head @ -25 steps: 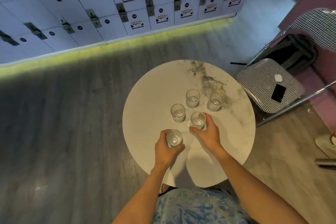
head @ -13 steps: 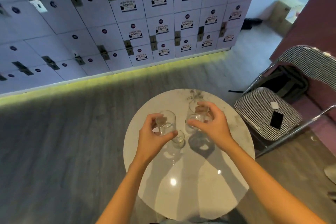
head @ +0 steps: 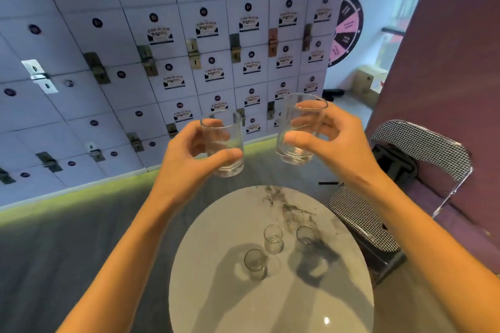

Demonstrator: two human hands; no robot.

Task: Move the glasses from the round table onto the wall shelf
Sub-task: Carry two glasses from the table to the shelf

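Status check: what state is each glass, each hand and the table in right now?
Left hand: grips a glass, raised above the table.
Right hand: grips a glass, raised.
Left-hand glass: in the air, about upright.
Right-hand glass: in the air, slightly tilted.
Near glass: upright on the table.
Middle glass: upright on the table.
Far-right glass: upright on the table.
Round table: holds three glasses.
Wall shelf: not in view.
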